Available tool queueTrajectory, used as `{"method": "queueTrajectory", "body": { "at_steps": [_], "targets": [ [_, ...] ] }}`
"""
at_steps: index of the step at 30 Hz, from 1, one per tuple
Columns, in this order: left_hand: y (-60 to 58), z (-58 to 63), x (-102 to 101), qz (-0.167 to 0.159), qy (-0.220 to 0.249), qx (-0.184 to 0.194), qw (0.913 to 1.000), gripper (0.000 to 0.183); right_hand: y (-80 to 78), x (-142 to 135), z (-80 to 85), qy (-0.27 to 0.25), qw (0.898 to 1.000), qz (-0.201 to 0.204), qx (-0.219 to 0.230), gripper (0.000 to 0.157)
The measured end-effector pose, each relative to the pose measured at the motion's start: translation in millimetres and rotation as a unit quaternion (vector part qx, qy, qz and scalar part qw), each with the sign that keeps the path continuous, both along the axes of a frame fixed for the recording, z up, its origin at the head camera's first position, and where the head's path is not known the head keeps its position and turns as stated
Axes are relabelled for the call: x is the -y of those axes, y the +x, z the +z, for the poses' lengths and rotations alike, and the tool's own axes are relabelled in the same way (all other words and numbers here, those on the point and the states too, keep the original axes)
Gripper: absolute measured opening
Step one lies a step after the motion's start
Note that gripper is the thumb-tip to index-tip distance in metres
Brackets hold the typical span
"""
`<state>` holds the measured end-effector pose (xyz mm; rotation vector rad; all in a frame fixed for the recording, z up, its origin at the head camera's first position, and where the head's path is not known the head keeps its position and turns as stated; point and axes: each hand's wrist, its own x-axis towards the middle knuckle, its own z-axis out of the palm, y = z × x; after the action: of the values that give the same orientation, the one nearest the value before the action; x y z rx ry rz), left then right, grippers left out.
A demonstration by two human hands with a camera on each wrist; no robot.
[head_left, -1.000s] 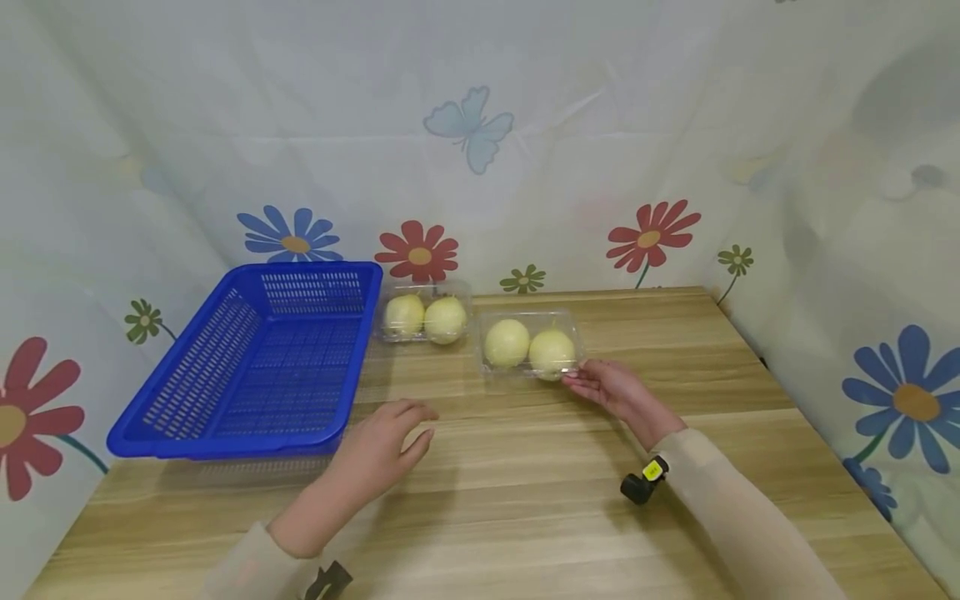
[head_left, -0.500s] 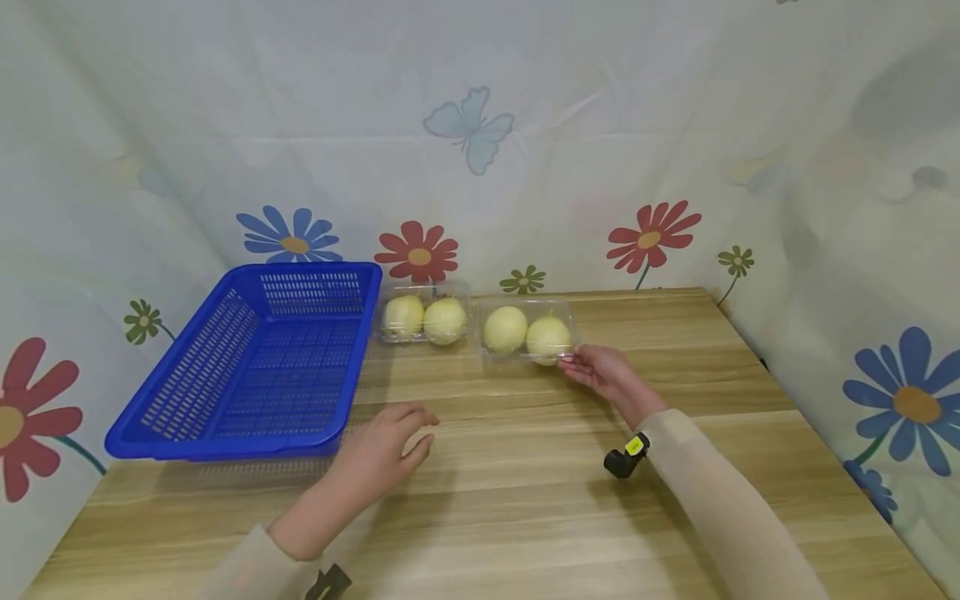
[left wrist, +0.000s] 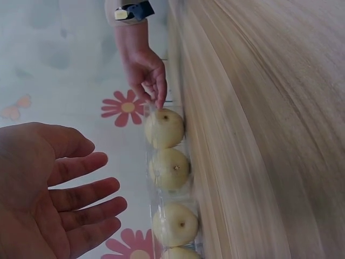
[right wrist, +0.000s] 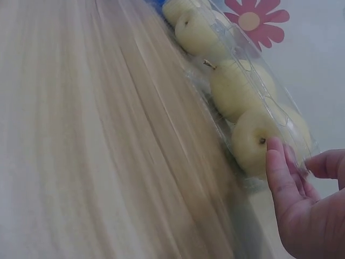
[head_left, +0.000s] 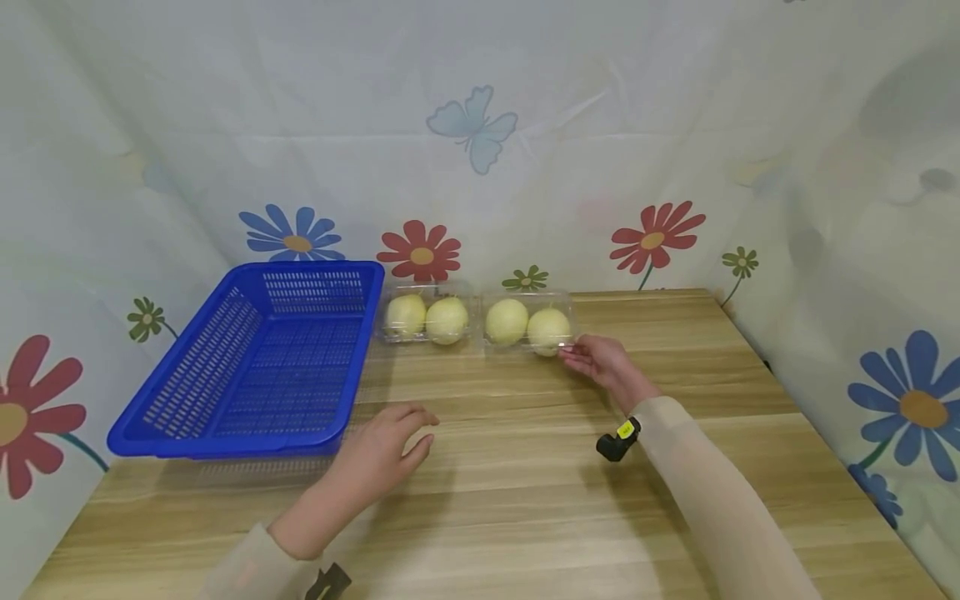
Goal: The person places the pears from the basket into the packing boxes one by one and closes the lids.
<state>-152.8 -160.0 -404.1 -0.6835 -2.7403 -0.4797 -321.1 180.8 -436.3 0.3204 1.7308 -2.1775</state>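
Note:
My right hand (head_left: 603, 362) pinches the near right corner of a clear plastic fruit box (head_left: 528, 298) between thumb and fingers. Two pale yellow pears (head_left: 507, 322) with short stems lie inside it. Close on its left stands a second clear box (head_left: 427, 290), also with two pears (head_left: 447, 321). In the right wrist view the thumb is at the box's edge, and the fingers (right wrist: 281, 175) lie along its end by the nearest pear. Over the table, apart from both boxes, my left hand (head_left: 382, 446) holds nothing; its fingers are relaxed in the left wrist view.
A blue plastic basket (head_left: 352, 367) with slotted walls stands at the left, beside the left box and my left hand. Behind the wooden table (head_left: 510, 500) hangs a white cloth (head_left: 585, 83) printed with flowers, close behind the boxes.
My right hand has slid the right box away toward the back cloth, so that it now lines up beside the left box. The left hand has stayed in place.

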Motion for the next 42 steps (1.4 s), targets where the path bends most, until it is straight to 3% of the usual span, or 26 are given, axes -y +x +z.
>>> {"method": "queueTrajectory", "body": {
  "at_steps": [9, 12, 18, 28, 37, 42],
  "targets": [
    [1.0, -1.1, 0, -0.003, 0.004, -0.005, 1.0000, 0.016, -17.4, -11, -11.0, 0.006, 1.000, 0.014, -0.023, 0.030],
    [0.8, -0.9, 1, -0.001, 0.001, 0.000, 1.0000, 0.017, -15.3, -5, -2.6, 0.024, 1.000, 0.000, -0.009, 0.030],
    [0.6, -0.8, -1, 0.005, -0.011, 0.015, 0.9998, 0.016, -10.3, 0, 12.7, 0.004, 1.000, -0.005, 0.014, 0.024],
    [2.1, -1.5, -6, -0.006, -0.021, 0.032, 0.9993, 0.017, -20.5, 3, 5.0, 0.030, 0.999, -0.020, 0.024, 0.043],
    [-2.5, 8.2, -3, -0.024, -0.026, 0.050, 0.9981, 0.020, -21.1, 7, 4.0, 0.056, 0.998, -0.008, 0.017, 0.046],
    [-3.3, 23.2, 3, -0.053, -0.029, 0.078, 0.9951, 0.025, -18.2, -3, -2.5, 0.069, 0.997, 0.041, -0.012, 0.052]
  ]
}}
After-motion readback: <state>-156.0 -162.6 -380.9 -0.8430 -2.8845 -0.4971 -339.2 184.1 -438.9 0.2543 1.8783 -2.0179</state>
